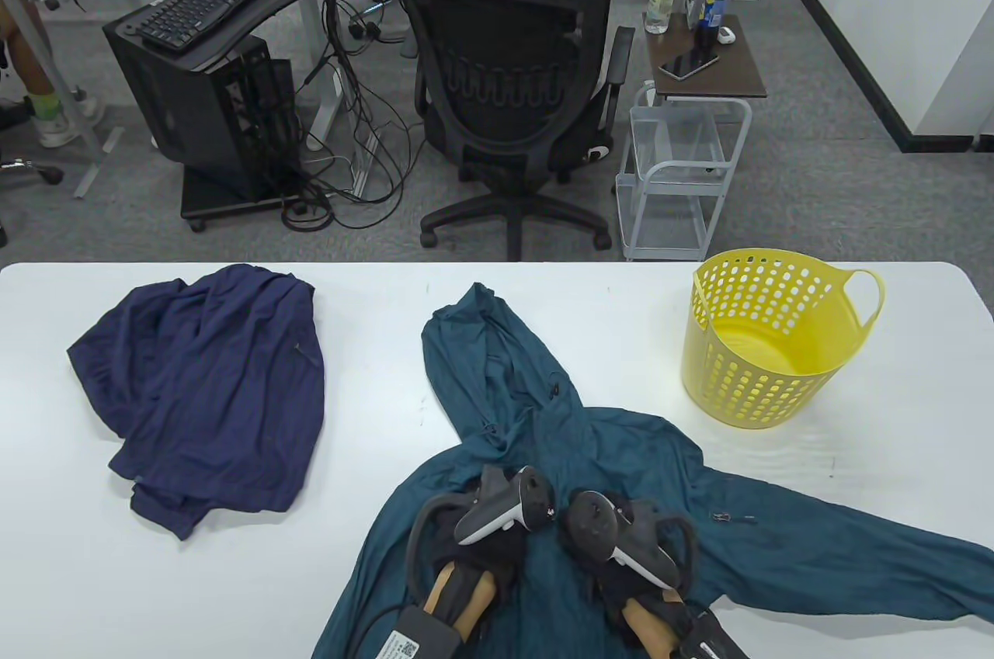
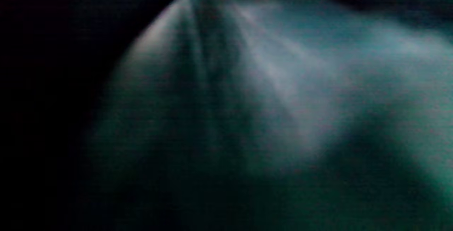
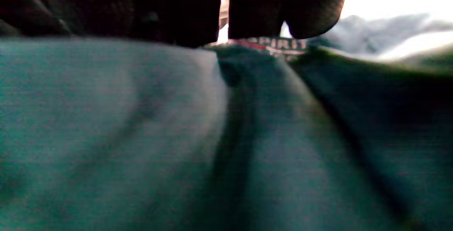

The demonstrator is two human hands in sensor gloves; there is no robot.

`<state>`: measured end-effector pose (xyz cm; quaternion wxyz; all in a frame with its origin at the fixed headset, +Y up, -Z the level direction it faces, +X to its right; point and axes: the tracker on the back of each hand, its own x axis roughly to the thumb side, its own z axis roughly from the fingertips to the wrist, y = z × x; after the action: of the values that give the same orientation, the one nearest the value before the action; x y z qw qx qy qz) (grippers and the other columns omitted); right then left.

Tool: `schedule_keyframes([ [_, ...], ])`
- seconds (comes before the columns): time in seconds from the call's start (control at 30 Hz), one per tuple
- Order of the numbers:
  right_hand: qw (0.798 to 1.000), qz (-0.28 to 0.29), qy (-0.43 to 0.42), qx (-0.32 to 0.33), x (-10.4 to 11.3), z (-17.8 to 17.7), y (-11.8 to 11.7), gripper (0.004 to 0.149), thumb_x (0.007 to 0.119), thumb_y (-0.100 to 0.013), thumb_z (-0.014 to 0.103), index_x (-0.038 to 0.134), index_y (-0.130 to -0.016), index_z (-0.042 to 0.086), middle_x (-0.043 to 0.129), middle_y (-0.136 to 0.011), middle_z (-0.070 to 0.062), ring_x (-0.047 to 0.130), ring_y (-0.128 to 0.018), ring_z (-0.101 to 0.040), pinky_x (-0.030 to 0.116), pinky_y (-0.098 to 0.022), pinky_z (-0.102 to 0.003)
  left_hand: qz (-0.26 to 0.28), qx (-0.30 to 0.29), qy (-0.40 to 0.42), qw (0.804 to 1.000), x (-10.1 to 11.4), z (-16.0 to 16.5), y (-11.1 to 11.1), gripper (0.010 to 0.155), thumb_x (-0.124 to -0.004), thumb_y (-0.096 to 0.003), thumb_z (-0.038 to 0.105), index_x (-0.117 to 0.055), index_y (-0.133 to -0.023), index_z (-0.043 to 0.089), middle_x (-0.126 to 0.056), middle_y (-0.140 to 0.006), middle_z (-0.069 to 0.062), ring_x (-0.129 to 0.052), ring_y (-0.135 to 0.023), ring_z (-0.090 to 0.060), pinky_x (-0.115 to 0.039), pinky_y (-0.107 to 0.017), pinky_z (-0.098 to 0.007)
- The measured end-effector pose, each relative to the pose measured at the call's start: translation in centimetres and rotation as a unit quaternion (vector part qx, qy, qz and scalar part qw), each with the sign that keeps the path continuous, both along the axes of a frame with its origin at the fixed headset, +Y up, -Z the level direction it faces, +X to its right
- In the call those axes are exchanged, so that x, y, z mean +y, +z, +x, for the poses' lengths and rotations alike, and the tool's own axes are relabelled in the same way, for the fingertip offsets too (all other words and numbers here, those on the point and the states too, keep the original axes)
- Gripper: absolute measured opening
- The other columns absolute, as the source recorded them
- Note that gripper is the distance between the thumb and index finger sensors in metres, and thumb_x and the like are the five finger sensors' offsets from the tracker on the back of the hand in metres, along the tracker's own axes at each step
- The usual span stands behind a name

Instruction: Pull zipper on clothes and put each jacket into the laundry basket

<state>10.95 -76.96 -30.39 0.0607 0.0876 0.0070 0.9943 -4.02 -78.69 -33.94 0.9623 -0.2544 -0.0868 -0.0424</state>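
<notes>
A teal hooded jacket lies spread at the table's near middle, hood pointing away, one sleeve stretched out to the right. Both hands sit on its chest side by side, the left hand and the right hand, with the trackers covering their fingers. In the right wrist view, dark gloved fingers come down onto the teal fabric, which rises in folds to them beside a printed label. The left wrist view shows only blurred teal cloth. A crumpled navy jacket lies at the left. A yellow laundry basket stands at the right, with nothing in it.
A small zip pull shows on the teal jacket's right side. Beyond the table's far edge are an office chair with a seated person, a wire trolley and a black computer stand.
</notes>
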Motion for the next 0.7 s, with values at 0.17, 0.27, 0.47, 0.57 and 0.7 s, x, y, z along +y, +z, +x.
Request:
schedule_keyframes([
  [0.17, 1.000, -0.001, 0.005, 0.016, 0.2, -0.4, 0.4, 0.043, 0.082, -0.043, 0.047, 0.092, -0.081, 0.032, 0.089, -0.099, 0.003, 0.090, -0.086, -0.034, 0.068, -0.065, -0.055, -0.004, -0.002, -0.017, 1.000, -0.1, 0.6, -0.8, 0.059, -0.060, -0.0481, 0.041, -0.032, -0.091, 0.071, -0.025, -0.119, 0.010, -0.038, -0.104, -0.038, -0.057, -0.063, -0.072],
  [0.27, 0.999, -0.006, 0.008, 0.031, 0.4, -0.6, 0.9, 0.043, 0.082, -0.042, 0.047, 0.093, -0.081, 0.031, 0.088, -0.099, 0.001, 0.091, -0.085, -0.032, 0.068, -0.065, -0.055, -0.003, 0.008, 0.002, 1.000, -0.2, 0.1, -1.5, 0.058, -0.061, -0.0478, 0.041, -0.036, -0.090, 0.071, -0.025, -0.118, 0.012, -0.036, -0.105, -0.037, -0.053, -0.063, -0.073],
  [0.47, 0.998, -0.016, 0.019, 0.061, 1.2, -1.3, 2.1, 0.043, 0.082, -0.043, 0.047, 0.093, -0.081, 0.031, 0.088, -0.100, 0.001, 0.084, -0.092, -0.033, 0.064, -0.067, -0.058, -0.002, 0.030, -0.010, 1.000, -0.1, -0.4, -3.3, 0.057, -0.060, -0.0472, 0.043, -0.036, -0.089, 0.073, -0.025, -0.118, 0.013, -0.036, -0.105, -0.035, -0.055, -0.064, -0.070],
  [0.57, 0.995, -0.034, 0.020, 0.087, 1.6, -1.8, 2.7, 0.043, 0.082, -0.043, 0.046, 0.093, -0.081, 0.031, 0.091, -0.098, 0.001, 0.085, -0.090, -0.034, 0.066, -0.066, -0.056, -0.004, 0.037, -0.018, 0.999, -0.1, -0.5, -4.2, 0.057, -0.060, -0.0470, 0.043, -0.035, -0.089, 0.073, -0.025, -0.118, 0.013, -0.037, -0.104, -0.035, -0.056, -0.064, -0.070],
  [0.7, 0.993, -0.050, 0.034, 0.104, 1.8, -2.5, 3.4, 0.044, 0.081, -0.043, 0.047, 0.093, -0.082, 0.030, 0.092, -0.097, 0.001, 0.090, -0.086, -0.032, 0.069, -0.064, -0.056, 0.003, 0.051, -0.013, 0.999, -0.3, -1.2, -5.3, 0.057, -0.059, -0.0464, 0.044, -0.034, -0.089, 0.073, -0.025, -0.118, 0.013, -0.036, -0.105, -0.035, -0.055, -0.064, -0.069],
])
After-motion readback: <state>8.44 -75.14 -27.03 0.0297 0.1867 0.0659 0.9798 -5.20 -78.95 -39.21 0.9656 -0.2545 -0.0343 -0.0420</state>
